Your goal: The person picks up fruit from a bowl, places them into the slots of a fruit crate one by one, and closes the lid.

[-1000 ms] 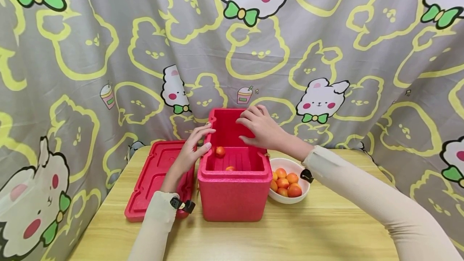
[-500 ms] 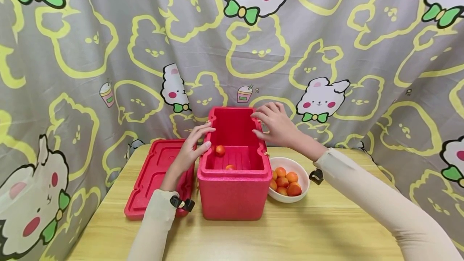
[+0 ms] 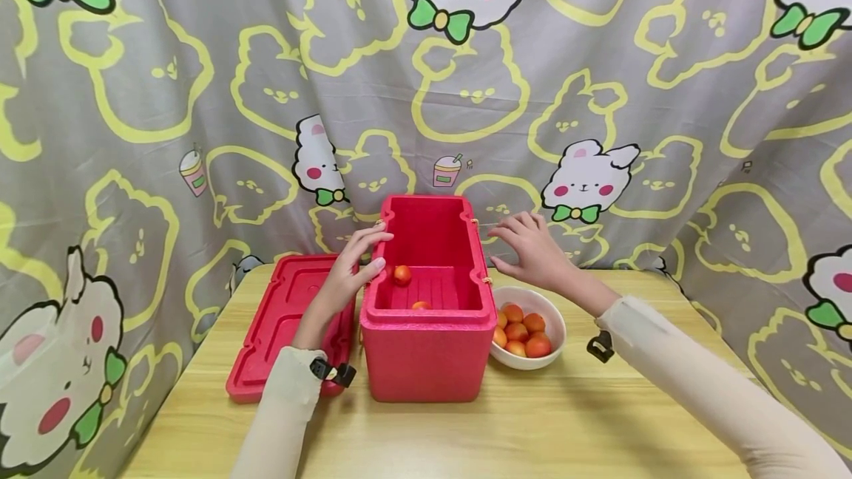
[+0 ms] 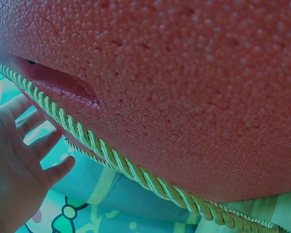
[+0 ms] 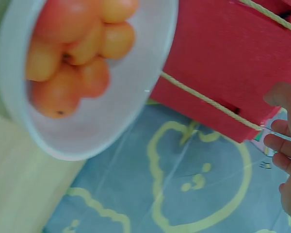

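Observation:
A deep red foam box point(image 3: 426, 364) stands in the middle of the table, uncovered at the top. Two round orange-red fruits show inside: one fruit point(image 3: 402, 275) by the left wall, another fruit point(image 3: 421, 305) partly hidden by the front rim. My left hand point(image 3: 346, 272) rests its fingertips on the box's left rim, fingers extended. Right of the box, my right hand point(image 3: 535, 253) hovers with loosely bent fingers and holds nothing. Below it sits a white bowl point(image 3: 558, 324) of several orange-red fruits point(image 5: 68, 53), close against the box.
The red lid point(image 3: 266, 346) lies flat left of the box, partly under my left forearm. A twisted cord point(image 4: 106, 155) runs along the box's side. Behind the wooden table point(image 3: 426, 442) hangs a grey curtain point(image 3: 373, 94) with cartoon prints.
My right hand has moved rightward, from over the box's opening to outside its right wall. The left hand stays on the left rim, and the fruits inside look unmoved.

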Demonstrator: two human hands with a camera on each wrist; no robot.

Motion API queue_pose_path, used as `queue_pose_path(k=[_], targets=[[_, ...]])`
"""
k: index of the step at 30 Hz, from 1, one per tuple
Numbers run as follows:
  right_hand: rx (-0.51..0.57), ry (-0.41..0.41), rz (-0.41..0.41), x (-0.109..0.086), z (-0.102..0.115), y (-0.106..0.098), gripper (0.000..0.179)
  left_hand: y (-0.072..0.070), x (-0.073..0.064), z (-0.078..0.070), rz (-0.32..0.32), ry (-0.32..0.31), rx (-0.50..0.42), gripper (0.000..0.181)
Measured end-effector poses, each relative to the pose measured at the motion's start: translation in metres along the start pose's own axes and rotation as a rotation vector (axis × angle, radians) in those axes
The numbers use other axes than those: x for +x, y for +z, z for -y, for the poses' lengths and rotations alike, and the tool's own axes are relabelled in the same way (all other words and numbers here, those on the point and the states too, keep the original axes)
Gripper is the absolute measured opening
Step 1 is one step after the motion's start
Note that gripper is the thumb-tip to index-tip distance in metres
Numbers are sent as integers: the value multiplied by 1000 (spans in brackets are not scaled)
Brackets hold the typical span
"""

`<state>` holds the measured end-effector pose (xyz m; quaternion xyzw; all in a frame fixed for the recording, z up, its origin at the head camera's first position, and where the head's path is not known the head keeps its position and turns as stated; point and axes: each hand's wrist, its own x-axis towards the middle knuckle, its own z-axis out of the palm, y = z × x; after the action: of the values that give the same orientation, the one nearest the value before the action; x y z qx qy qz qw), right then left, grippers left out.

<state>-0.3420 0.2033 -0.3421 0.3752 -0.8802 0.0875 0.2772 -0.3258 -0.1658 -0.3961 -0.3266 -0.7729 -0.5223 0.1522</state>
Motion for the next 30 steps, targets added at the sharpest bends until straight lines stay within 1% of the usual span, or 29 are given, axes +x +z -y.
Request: queue_pose_path(k=[13, 18, 22, 27, 30], targets=[[46, 13, 67, -35, -4, 25, 38, 0, 0, 2, 0, 6, 9, 50], [82, 27, 94, -46, -3, 33, 37, 0, 0, 0, -2, -5, 0, 51], [83, 1, 113, -53, -4, 38, 37, 0, 0, 0, -2, -11, -4, 51], [109, -14, 164, -60, -2, 44, 38, 0, 0, 0, 4, 1, 3, 50], [110, -17, 195, -64, 0, 47, 39, 0, 0, -1, 4, -4, 4, 50]])
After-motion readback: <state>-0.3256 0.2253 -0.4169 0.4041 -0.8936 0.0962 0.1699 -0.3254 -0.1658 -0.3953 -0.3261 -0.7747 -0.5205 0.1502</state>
